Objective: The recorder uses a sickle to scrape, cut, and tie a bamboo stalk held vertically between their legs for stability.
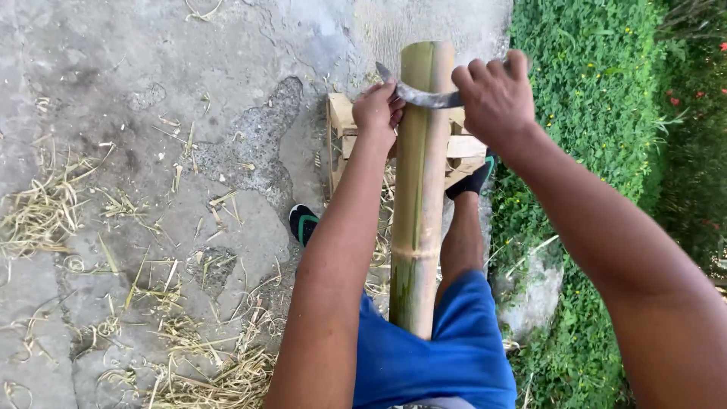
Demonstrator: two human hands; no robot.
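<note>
The left hand [376, 111] was curled shut around one end of a curved metal blade [424, 96]. The right hand [496, 97] was closed in a fist around the other end, though the handle inside it was hidden. The blade lay across a thick bamboo pole [419, 189], near its far end, and touched its skin.

To do this step well, I think both hands needed to pull with the same force, so the blade stayed flat and did not tip to one side. A slow, even pull toward the body would likely peel a thin strip. The pole was round and smooth, so the blade could slip off sideways; fingers were best kept behind the sharp edge.

The pole was long and shaped like a tube, yellow-green with darker green streaks, and it had a ring-shaped bump partway down. Its near end sat between the person's knees, by the blue shorts [454, 356]. Its far end rested on a small wooden crate [344, 129] made of pale, rough slats.

A foot in a black sandal [303, 223] with a green stripe stood on the left. Another dark sandal [473, 182] showed on the right. The concrete ground [151, 113] was grey, cracked and patchy. Dry, curly bamboo shavings [45, 212] lay on it like straw. Thick leafy green plants [598, 98] grew on the right side.
</note>
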